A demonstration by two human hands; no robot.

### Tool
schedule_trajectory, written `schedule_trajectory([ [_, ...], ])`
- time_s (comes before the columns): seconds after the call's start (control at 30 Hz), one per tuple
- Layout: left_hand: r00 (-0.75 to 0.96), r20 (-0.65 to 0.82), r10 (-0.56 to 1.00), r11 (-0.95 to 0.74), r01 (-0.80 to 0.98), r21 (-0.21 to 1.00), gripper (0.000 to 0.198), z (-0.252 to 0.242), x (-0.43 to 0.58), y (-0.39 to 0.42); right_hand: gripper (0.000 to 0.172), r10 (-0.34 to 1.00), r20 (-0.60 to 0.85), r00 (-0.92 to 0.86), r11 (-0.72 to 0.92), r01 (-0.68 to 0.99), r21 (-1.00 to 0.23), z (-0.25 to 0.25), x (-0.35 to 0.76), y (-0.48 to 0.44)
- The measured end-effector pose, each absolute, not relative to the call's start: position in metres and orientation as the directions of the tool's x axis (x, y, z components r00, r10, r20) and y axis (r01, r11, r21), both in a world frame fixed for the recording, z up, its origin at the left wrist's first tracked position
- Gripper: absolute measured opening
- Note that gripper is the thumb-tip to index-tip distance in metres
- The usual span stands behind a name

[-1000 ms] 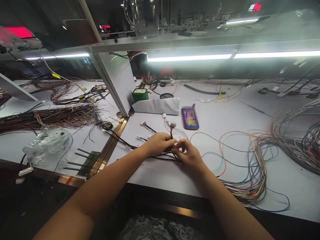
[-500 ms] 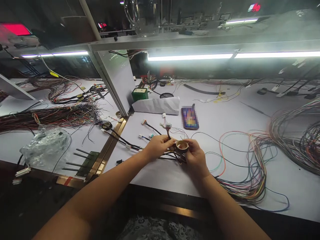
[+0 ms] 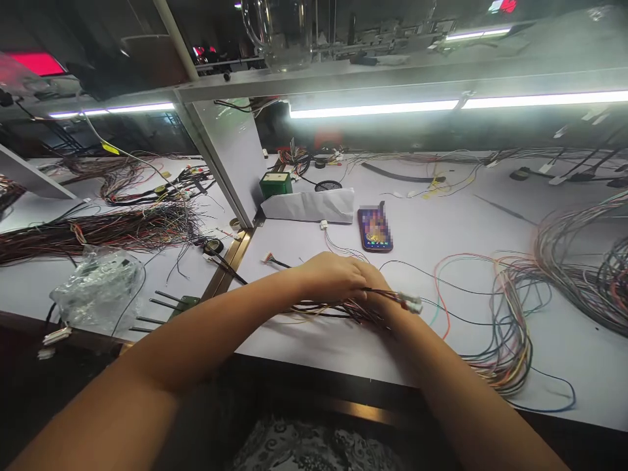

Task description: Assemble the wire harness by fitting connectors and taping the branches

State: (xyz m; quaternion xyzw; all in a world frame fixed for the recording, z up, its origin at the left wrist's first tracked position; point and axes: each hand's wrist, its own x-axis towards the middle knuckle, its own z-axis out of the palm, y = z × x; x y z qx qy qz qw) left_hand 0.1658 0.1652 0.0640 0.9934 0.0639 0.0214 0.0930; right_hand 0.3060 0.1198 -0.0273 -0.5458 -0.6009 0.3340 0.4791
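Observation:
My left hand (image 3: 333, 278) is closed around thin wires (image 3: 380, 292) and lies across the front of my right hand. A white connector (image 3: 411, 303) on these wires sticks out to the right, above my right forearm. Most of my right hand (image 3: 371, 276) is behind the left, its fingers hidden. No tape roll shows now. Beneath both hands, a bundle of dark and coloured wires (image 3: 321, 309) runs over the white table (image 3: 304, 343). Left of them lies a connector with orange and white parts (image 3: 267, 258) on a dark cable.
A phone (image 3: 375, 229) and a folded white sheet (image 3: 309, 206) lie behind the hands, near a green box (image 3: 275, 185). Loose coloured wires (image 3: 510, 353) spread to the right. A metal-edged divider (image 3: 220, 150) stands left, beyond it a plastic bag (image 3: 98, 288) and a wire bundle (image 3: 98, 226).
My left hand has moved right and crossed over my right hand, swinging the white connector to the right. The brown tape roll between the hands has gone out of sight.

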Motion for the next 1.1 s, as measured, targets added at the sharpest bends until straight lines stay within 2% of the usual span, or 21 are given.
schedule_trajectory([
  [0.07, 0.957, -0.058, 0.285, -0.914, 0.29, 0.285, 0.025, 0.06, 0.163, 0.171, 0.012, 0.988, 0.143, 0.055, 0.106, 0.423, -0.9, -0.029, 0.308, 0.106],
  [0.13, 0.909, -0.118, 0.399, -0.805, 0.409, 0.431, 0.026, 0.056, 0.16, 0.178, 0.006, 0.989, 0.109, 0.098, 0.052, 0.459, -0.887, -0.03, 0.307, 0.089],
  [0.23, 0.86, -0.211, 0.465, -0.625, 0.487, 0.61, 0.03, 0.049, 0.159, 0.188, 0.004, 0.973, 0.184, 0.138, 0.117, 0.392, -0.912, -0.031, 0.3, 0.067],
  [0.3, 0.847, -0.257, 0.466, -0.561, 0.507, 0.654, 0.031, 0.045, 0.16, 0.192, 0.019, 0.949, 0.288, 0.131, 0.216, 0.396, -0.892, -0.031, 0.294, 0.059],
  [0.37, 0.837, -0.28, 0.47, -0.521, 0.519, 0.678, 0.028, 0.041, 0.16, 0.193, 0.034, 0.923, 0.374, 0.09, 0.287, 0.486, -0.826, -0.029, 0.289, 0.058],
  [0.47, 0.779, -0.288, 0.557, -0.416, 0.562, 0.715, 0.028, 0.033, 0.159, 0.19, 0.03, 0.898, 0.439, 0.026, 0.314, 0.661, -0.681, -0.029, 0.283, 0.062],
  [0.53, 0.712, -0.306, 0.632, -0.289, 0.583, 0.759, 0.031, 0.027, 0.156, 0.186, 0.027, 0.882, 0.471, -0.01, 0.333, 0.721, -0.608, -0.033, 0.281, 0.062],
  [0.6, 0.663, -0.341, 0.667, -0.114, 0.543, 0.832, 0.034, 0.02, 0.149, 0.18, 0.03, 0.894, 0.447, -0.002, 0.323, 0.696, -0.642, -0.039, 0.283, 0.06],
  [0.67, 0.656, -0.323, 0.682, 0.015, 0.428, 0.904, 0.036, 0.015, 0.14, 0.173, 0.027, 0.939, 0.325, 0.111, 0.207, 0.571, -0.794, -0.044, 0.289, 0.059],
  [0.73, 0.688, -0.223, 0.691, 0.035, 0.277, 0.96, 0.037, 0.012, 0.13, 0.165, 0.024, 0.966, 0.119, 0.23, 0.024, 0.381, -0.924, -0.046, 0.297, 0.064],
  [0.77, 0.705, -0.177, 0.687, 0.029, 0.218, 0.976, 0.037, 0.01, 0.126, 0.162, 0.025, 0.967, 0.028, 0.254, -0.052, 0.303, -0.951, -0.045, 0.301, 0.069],
  [0.87, 0.721, -0.168, 0.672, 0.055, 0.178, 0.983, 0.039, 0.004, 0.121, 0.156, 0.029, 0.972, -0.111, 0.208, -0.162, 0.248, -0.955, -0.042, 0.308, 0.088],
  [1.0, 0.651, -0.195, 0.734, 0.025, 0.26, 0.965, 0.03, -0.01, 0.129, 0.151, 0.031, 0.983, -0.099, 0.158, -0.156, 0.408, -0.899, -0.041, 0.309, 0.102],
  [1.1, 0.59, -0.146, 0.794, -0.081, 0.34, 0.937, 0.023, -0.021, 0.135, 0.146, 0.037, 0.988, 0.075, 0.132, -0.018, 0.59, -0.807, -0.039, 0.31, 0.097],
])
